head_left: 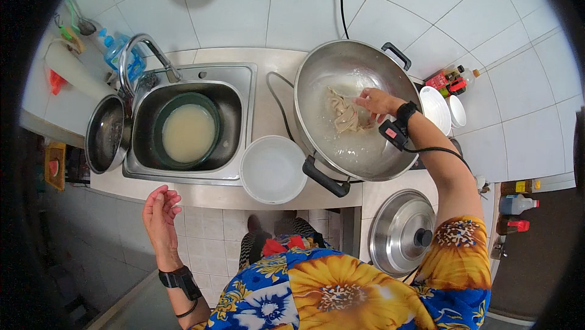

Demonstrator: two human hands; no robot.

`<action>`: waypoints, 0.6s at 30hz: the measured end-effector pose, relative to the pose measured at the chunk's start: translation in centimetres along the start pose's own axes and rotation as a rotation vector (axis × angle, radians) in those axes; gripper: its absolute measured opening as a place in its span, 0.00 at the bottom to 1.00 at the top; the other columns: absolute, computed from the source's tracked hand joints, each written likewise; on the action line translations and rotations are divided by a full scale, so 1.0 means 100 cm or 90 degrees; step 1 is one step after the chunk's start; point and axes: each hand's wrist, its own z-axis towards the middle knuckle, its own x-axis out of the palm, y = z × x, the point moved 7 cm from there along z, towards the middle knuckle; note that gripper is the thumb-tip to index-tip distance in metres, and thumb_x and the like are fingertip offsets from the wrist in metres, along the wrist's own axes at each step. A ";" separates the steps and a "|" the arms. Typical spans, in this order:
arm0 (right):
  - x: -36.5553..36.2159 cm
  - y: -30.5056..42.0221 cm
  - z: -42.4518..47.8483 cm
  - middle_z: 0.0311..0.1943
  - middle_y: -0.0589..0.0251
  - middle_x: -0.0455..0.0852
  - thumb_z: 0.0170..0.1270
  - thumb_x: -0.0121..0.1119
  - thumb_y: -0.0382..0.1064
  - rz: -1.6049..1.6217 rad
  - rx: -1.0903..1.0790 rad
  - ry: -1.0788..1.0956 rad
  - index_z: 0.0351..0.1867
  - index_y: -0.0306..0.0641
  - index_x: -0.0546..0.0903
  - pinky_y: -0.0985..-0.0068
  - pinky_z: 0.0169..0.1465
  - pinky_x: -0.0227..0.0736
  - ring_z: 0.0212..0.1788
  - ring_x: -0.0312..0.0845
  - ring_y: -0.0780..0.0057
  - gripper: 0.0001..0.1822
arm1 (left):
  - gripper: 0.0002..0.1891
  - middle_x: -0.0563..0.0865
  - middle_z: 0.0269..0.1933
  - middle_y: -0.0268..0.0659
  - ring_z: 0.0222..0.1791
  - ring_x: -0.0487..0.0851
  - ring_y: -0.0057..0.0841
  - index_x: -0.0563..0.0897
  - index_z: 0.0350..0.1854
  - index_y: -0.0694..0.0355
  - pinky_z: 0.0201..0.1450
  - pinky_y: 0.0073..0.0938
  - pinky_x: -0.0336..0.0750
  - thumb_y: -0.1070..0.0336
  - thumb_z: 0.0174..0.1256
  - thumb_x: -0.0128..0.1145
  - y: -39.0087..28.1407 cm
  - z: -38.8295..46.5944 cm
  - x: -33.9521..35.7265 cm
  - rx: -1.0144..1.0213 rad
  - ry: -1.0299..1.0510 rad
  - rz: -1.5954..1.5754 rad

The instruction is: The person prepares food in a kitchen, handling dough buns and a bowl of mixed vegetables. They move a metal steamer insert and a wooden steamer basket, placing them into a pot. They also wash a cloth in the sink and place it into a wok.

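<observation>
My right hand (pixel 375 102) reaches into a large two-handled steel wok (pixel 315 71) holding shallow cloudy liquid. Just left of its fingers lies a crumpled, pale beige soft piece (pixel 345 113), perhaps food or cloth. Whether the fingertips touch or pinch it cannot be made out. My left hand (pixel 161 206) hangs palm inward before the counter edge, below the sink, loosely curled with nothing in it. Nearest to it is the steel sink (pixel 231 133), where a dark green basin (pixel 160 131) holds cloudy, cream-coloured liquid (pixel 188 133).
A white bowl (pixel 273 170) stands between sink and wok, beside the black wok handle (pixel 325 177). A steel lid (pixel 400 234) lies at lower right. A metal pan (pixel 105 135) leans by the faucet (pixel 148 42). White bowls (pixel 434 106) and bottles (pixel 450 78) stand right of the wok.
</observation>
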 end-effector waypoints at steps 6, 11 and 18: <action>0.055 0.071 -0.011 0.34 0.41 0.82 0.52 0.56 0.44 -0.278 -0.328 0.036 0.44 0.28 0.74 0.63 0.47 0.72 0.41 0.79 0.47 0.22 | 0.13 0.84 0.40 0.37 0.38 0.82 0.21 0.78 0.49 0.64 0.36 0.16 0.75 0.62 0.70 0.49 -0.033 0.008 0.031 0.064 0.067 -0.013; 0.001 0.017 0.014 0.30 0.43 0.83 0.54 0.55 0.40 -0.365 -0.182 -0.115 0.38 0.25 0.78 0.62 0.42 0.75 0.36 0.80 0.51 0.17 | 0.12 0.83 0.39 0.37 0.38 0.82 0.21 0.78 0.48 0.64 0.35 0.17 0.74 0.64 0.70 0.47 -0.055 0.013 0.074 0.101 0.113 -0.026; -0.021 0.055 -0.040 0.28 0.64 0.80 0.58 0.49 0.33 0.106 -0.198 -0.048 0.36 0.32 0.78 0.77 0.29 0.74 0.30 0.76 0.77 0.09 | 0.11 0.83 0.38 0.39 0.36 0.82 0.22 0.78 0.47 0.66 0.33 0.18 0.75 0.65 0.70 0.47 -0.037 0.012 0.076 0.060 0.127 -0.048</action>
